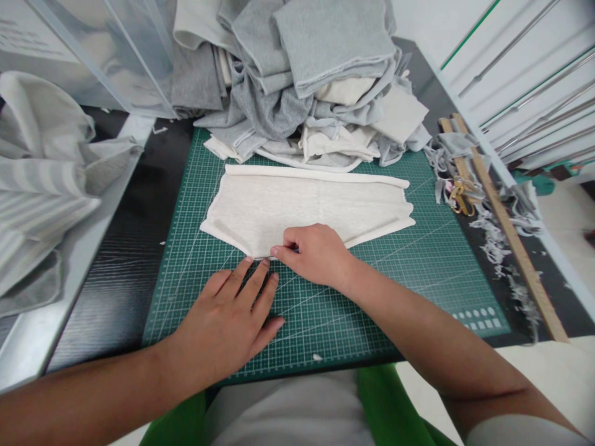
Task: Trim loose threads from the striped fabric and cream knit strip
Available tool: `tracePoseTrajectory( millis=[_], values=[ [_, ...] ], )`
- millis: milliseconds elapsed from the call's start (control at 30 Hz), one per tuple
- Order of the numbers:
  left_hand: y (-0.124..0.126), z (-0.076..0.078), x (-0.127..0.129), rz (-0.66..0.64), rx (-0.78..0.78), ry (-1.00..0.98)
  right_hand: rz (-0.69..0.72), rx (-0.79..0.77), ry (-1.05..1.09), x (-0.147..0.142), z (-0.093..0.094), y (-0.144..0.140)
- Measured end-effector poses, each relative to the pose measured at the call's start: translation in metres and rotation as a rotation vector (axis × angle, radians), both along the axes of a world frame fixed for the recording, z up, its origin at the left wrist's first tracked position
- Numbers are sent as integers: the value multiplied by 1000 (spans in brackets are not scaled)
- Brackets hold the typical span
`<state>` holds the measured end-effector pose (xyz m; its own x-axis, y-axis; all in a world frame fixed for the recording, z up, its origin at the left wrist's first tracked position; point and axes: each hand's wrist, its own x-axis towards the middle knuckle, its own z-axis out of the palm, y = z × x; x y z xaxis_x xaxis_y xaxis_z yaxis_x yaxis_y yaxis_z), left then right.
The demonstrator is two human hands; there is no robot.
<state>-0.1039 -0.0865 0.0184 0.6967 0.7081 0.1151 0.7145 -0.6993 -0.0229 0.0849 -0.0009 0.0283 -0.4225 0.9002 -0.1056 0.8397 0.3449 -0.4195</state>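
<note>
A cream knit fabric piece (297,201) lies spread on a green cutting mat (325,328), its long edges curling inward. My right hand (320,254) is closed over the near edge, thumb and forefinger pinching the cloth there. A thin dark line shows along the edge beside that thumb; I cannot tell what it is. My left hand (230,319) rests on the mat, palm down with fingers apart, the fingertips touching the same near edge. That edge bulges toward me between both hands.
Behind the fabric rises a heap of grey and cream cloth pieces (334,43). Striped grey cloth (41,179) lies at left, near a translucent plastic bin (125,56). On the right are a wooden ruler (515,241), gold-handled scissors (460,199) and fabric scraps (497,244).
</note>
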Motion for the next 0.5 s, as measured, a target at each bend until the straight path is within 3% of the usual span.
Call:
tracePoseTrajectory(
  millis=[500],
  values=[
    [1, 0, -1, -9, -2, 8, -3, 40, -66, -2, 3, -1]
  ],
)
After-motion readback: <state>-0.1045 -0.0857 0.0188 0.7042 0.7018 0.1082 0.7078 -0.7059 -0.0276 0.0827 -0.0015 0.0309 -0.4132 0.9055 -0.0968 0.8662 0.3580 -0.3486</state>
